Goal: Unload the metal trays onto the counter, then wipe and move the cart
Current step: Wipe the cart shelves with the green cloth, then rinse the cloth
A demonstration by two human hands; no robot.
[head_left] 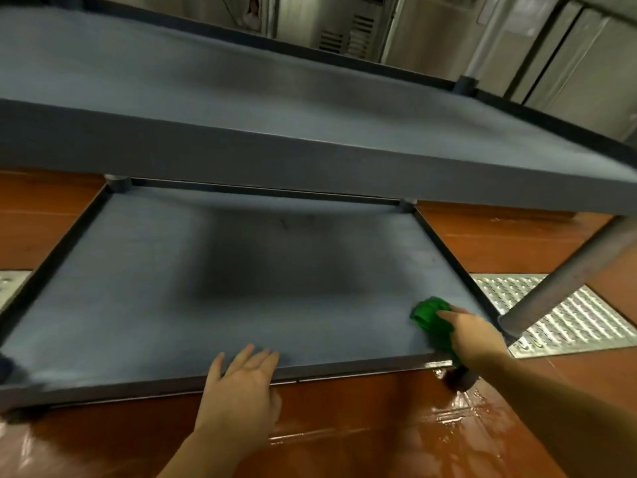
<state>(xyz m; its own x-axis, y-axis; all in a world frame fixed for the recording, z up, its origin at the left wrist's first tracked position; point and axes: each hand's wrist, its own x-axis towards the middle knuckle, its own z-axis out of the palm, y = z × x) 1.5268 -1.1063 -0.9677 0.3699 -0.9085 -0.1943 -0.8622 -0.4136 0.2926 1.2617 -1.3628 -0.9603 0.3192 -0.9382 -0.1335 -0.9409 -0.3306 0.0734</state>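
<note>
Down at the bottom of the cart now, and the right hand (477, 334) has a bunched green cloth (432, 317) pinned against the lower shelf (172, 305), fingers curled closed over it, right in the near right corner of that shelf, just inside the raised rim. Everything left to wipe lies to the left of those fingers: the shelf's long axis runs left to right across the view, so the sweep, as I read it, has to travel leftward along the near edge and then back toward the far edge, where a darker patch sits under the shadow of the upper shelf (241, 98). The left hand (246, 381) is spread flat, fingers open and gripping nothing, hovering at or resting on the middle of the near edge; contact is hard to call through the blur. It is the nearer hand to the unwiped left half, but the cloth is in the right. Count it up: one cloth, two shelves in view, both bare, no metal trays anywhere on them, so unloading looks finished and wiping is the step in hand. One upright post (568, 281) crosses at the right, close beside the wiping wrist. The floor (344, 426) under the near edge shines wet, worth minding once the cart (310, 174) has to roll.
</note>
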